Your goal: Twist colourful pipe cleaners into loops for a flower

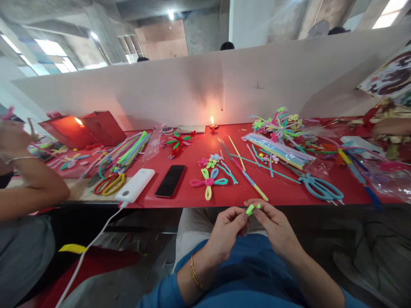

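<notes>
Just off the table's front edge, my left hand (229, 226) pinches a short bright-green pipe cleaner (250, 209). My right hand (272, 222) has its fingertips closed on the other end of the same green piece. Fingers hide part of it. Beyond my hands lies a pipe-cleaner flower (208, 182) with pink, green, blue and yellow petals. Smaller flowers (210, 161) in pink, yellow and pale colours sit behind it. To their right a multicoloured pipe-cleaner stick (253, 185) slants toward the table edge.
A lit candle (212, 127) burns at the back of the red table (180, 200). Blue-handled scissors (321, 188), bagged pipe cleaners (279, 149), a black phone (170, 181) and a white power bank (135, 185) with a cable lie around. A co-worker's arm (35, 179) is at left, another person's hand (393, 127) at right.
</notes>
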Demonstrator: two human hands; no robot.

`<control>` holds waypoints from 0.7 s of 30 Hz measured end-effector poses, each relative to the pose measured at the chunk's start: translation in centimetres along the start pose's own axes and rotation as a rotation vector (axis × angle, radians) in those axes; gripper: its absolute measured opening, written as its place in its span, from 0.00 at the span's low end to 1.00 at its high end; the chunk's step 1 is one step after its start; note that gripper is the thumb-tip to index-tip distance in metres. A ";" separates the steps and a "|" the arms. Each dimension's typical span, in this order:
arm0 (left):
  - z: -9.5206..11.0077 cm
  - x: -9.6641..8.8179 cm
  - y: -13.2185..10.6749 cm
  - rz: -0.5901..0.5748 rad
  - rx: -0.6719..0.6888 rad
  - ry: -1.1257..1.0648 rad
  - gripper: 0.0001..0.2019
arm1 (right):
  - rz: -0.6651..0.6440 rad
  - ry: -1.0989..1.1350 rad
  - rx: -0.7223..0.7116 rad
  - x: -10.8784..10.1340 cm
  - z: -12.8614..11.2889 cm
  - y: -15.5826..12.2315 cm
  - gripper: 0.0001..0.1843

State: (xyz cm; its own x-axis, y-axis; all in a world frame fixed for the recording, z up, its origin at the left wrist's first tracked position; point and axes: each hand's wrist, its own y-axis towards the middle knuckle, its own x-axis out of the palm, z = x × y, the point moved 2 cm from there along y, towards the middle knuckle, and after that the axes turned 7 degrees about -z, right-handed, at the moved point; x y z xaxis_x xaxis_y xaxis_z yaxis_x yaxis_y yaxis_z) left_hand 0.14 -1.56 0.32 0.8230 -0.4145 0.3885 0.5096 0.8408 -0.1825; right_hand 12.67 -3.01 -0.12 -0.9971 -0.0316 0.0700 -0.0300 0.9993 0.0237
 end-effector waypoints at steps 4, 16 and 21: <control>0.1 0.0 0.0 0.026 0.004 0.001 0.12 | 0.016 -0.051 -0.007 0.0 -0.4 -0.1 0.13; 0.2 0.1 -0.2 -0.107 -0.019 -0.107 0.12 | -0.024 0.042 -0.012 0.2 -0.3 -0.3 0.12; 0.4 0.3 -0.3 -0.241 -0.115 -0.043 0.14 | -0.184 0.146 0.126 0.7 -1.1 -0.4 0.09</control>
State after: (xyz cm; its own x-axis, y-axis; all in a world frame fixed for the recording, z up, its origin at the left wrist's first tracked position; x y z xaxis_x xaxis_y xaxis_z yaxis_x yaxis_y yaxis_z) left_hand 0.13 -1.75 0.79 0.6641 -0.5808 0.4708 0.7169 0.6734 -0.1807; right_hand 12.02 -3.47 1.02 -0.9536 -0.2066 0.2189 -0.2274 0.9709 -0.0746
